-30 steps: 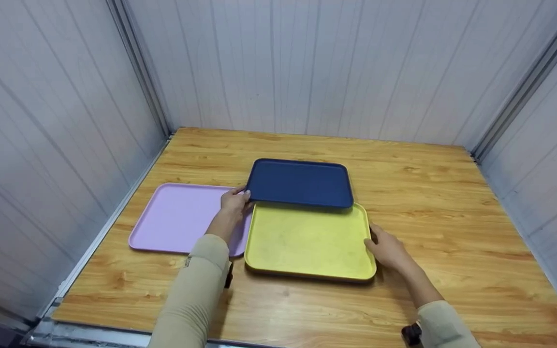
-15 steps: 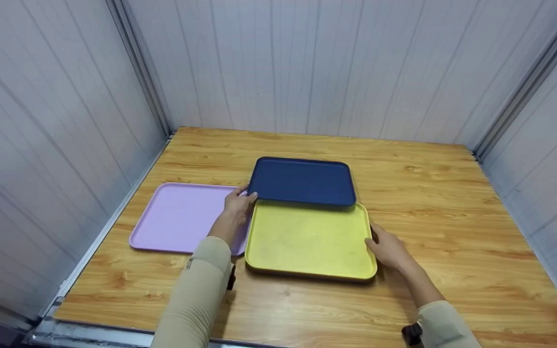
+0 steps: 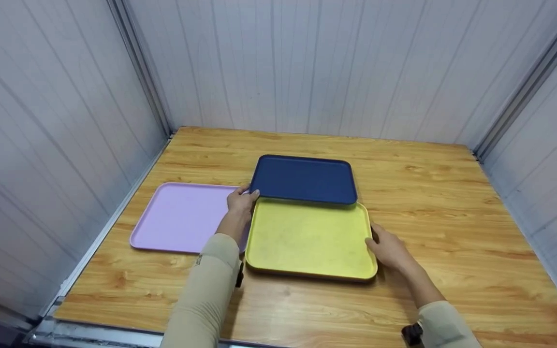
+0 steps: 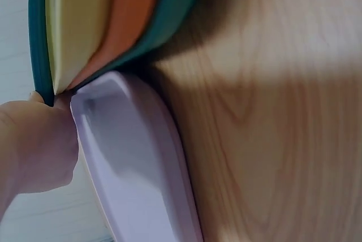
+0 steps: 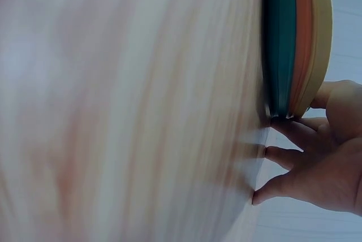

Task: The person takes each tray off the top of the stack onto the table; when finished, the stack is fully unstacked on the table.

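Observation:
A navy tray (image 3: 305,179) lies over the back part of a yellow tray (image 3: 310,241). My left hand (image 3: 241,200) pinches the navy tray by its left edge near the front corner. Under the yellow tray, the left wrist view shows an orange tray (image 4: 133,10) and a teal tray (image 4: 176,4) stacked together. My right hand (image 3: 388,246) grips the right side of that stack, thumb at the yellow rim and fingers low beside it. In the right wrist view, the lower fingertips (image 5: 257,198) rest at the wooden surface.
Left of the stack, a light purple tray (image 3: 182,217) lies on the wooden table (image 3: 428,193), its right end close against the stack and partly behind my left arm. White panel walls (image 3: 288,67) stand at the back and both sides.
My left hand and the navy tray have shifted slightly back and to the right, showing a little more of the yellow tray. My right hand stays in place on the stack.

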